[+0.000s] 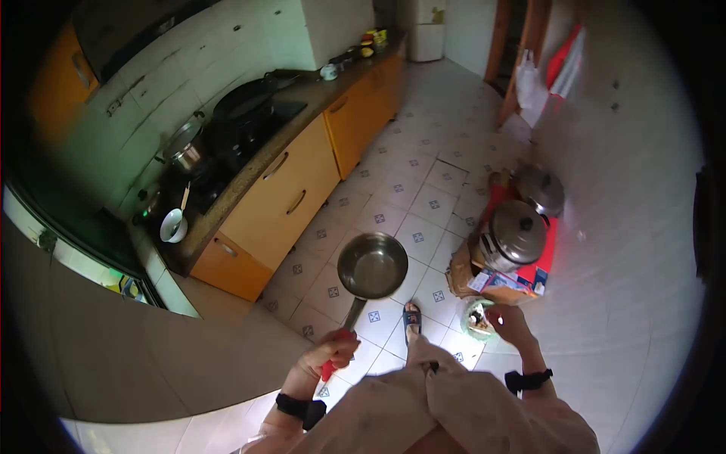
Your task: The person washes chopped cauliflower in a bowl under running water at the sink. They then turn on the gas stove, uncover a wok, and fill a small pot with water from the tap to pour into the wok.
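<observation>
My left hand (333, 353) is closed round the red handle of a metal saucepan (373, 266), held out in front of me over the tiled floor. The pan's inside faces up, and I see no food in it. Low on the right, my right hand (511, 325) hangs above a small greenish waste bin (476, 321) with bits of rubbish in it. Its fingers look curled together at the bin's edge; a tiny pale spot shows by the fingertips, too small to name.
Lidded steel pots (514, 234) stand on a red cardboard box (541, 266) along the right wall. To the left runs a counter (314, 117) with orange cabinets. On it are a steel pot (184, 147), a black wok (246, 98) and a white bowl (173, 225) with a utensil.
</observation>
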Motion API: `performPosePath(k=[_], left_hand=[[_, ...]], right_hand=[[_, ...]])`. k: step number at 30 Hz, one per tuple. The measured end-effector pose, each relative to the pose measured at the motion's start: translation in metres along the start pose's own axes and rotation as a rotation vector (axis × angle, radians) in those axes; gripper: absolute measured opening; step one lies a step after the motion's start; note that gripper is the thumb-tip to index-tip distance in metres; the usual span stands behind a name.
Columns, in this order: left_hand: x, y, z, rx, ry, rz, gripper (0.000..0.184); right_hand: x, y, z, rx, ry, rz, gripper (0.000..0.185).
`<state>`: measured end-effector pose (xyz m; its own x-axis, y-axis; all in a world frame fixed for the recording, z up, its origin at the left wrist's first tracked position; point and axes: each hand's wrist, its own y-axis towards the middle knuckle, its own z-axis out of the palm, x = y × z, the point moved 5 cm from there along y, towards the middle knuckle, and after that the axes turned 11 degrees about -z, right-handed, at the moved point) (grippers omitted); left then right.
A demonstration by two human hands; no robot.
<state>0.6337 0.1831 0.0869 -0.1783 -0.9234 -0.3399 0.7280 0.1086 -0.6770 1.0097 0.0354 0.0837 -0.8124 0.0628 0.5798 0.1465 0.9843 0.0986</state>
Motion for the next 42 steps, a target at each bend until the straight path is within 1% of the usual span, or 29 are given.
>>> performPosePath(k=[1,2,4,5,6,8,9,10,12,13,15,18,19,20,21,22,23,26,27,30,31,32,34,35,38,42], left_hand=[[-0.020,0.008,-0.005,0.033,-0.037,0.000,0.014],[-0.044,0.014,-0.004,0.018,-0.051,0.026,0.014],[-0.086,0.015,-0.002,-0.014,-0.082,0.084,0.015],[-0.109,0.014,-0.001,0.000,-0.128,0.109,0.012],[-0.136,0.012,0.001,-0.013,-0.134,0.126,0.012],[-0.186,0.006,0.001,-0.129,-0.206,0.178,0.009],[-0.210,0.005,-0.003,-0.080,-0.186,0.224,0.006],[-0.234,0.005,-0.010,-0.088,-0.206,0.237,0.006],[-0.284,0.001,-0.022,-0.125,-0.231,0.295,0.006],[-0.312,-0.001,-0.028,-0.138,-0.247,0.311,0.006],[-0.362,-0.006,-0.043,-0.193,-0.237,0.364,0.008],[-0.438,-0.009,-0.071,-0.162,-0.233,0.396,0.011],[-0.464,-0.012,-0.074,-0.243,-0.209,0.412,0.015],[-0.482,-0.014,-0.080,-0.254,-0.244,0.416,0.015],[-0.505,-0.017,-0.086,-0.226,-0.294,0.431,0.016],[-0.532,-0.020,-0.094,-0.197,-0.326,0.459,0.016],[-0.550,-0.020,-0.107,-0.101,-0.332,0.472,0.016],[-0.608,-0.033,-0.120,-0.175,-0.403,0.495,0.016],[-0.626,-0.037,-0.127,-0.223,-0.411,0.506,0.017],[-0.671,-0.037,-0.151,-0.223,-0.459,0.527,0.016],[-0.685,-0.036,-0.160,-0.267,-0.386,0.547,0.015],[-0.698,-0.036,-0.166,-0.287,-0.413,0.546,0.015],[-0.721,-0.030,-0.175,-0.311,-0.548,0.572,0.014],[-0.734,-0.029,-0.175,-0.354,-0.547,0.579,0.015],[-0.760,-0.024,-0.187,-0.392,-0.571,0.585,0.015],[-0.787,-0.018,-0.202,-0.456,-0.605,0.578,0.017]], right_hand=[[-0.017,0.031,0.003,0.015,0.048,0.005,0.013],[-0.032,0.071,0.002,0.015,0.090,-0.002,0.013],[-0.040,0.139,-0.004,0.001,0.067,-0.102,0.014],[-0.039,0.175,-0.007,0.019,0.168,-0.075,0.014],[-0.036,0.213,-0.010,0.025,0.177,-0.094,0.014],[-0.028,0.278,-0.010,0.106,0.138,-0.208,0.013],[-0.027,0.311,-0.007,0.146,0.175,-0.222,0.012],[-0.033,0.342,-0.001,0.166,0.177,-0.239,0.012],[-0.036,0.406,0.016,0.188,0.210,-0.372,0.013],[-0.037,0.439,0.024,0.189,0.188,-0.394,0.010],[-0.030,0.496,0.033,0.215,0.170,-0.407,0.010],[-0.021,0.584,0.045,0.216,0.156,-0.433,0.010],[-0.015,0.610,0.047,0.220,0.145,-0.446,0.010],[-0.011,0.627,0.052,0.249,0.138,-0.450,0.011],[-0.006,0.651,0.057,0.254,0.212,-0.419,0.009],[0.000,0.679,0.062,0.272,0.214,-0.446,0.009],[0.004,0.702,0.066,0.264,0.213,-0.475,0.009],[0.020,0.759,0.076,0.304,0.226,-0.507,0.009],[0.024,0.781,0.077,0.318,0.227,-0.521,0.009],[0.027,0.847,0.090,0.393,0.269,-0.517,0.009],[0.030,0.870,0.097,0.415,0.210,-0.569,0.009],[0.035,0.892,0.104,0.445,0.224,-0.575,0.009],[0.053,0.935,0.104,0.424,0.289,-0.662,0.009],[0.059,0.956,0.106,0.441,0.297,-0.682,0.008],[0.075,1.010,0.109,0.440,0.336,-0.757,0.007],[0.091,1.065,0.111,0.526,0.395,-0.761,0.006]])
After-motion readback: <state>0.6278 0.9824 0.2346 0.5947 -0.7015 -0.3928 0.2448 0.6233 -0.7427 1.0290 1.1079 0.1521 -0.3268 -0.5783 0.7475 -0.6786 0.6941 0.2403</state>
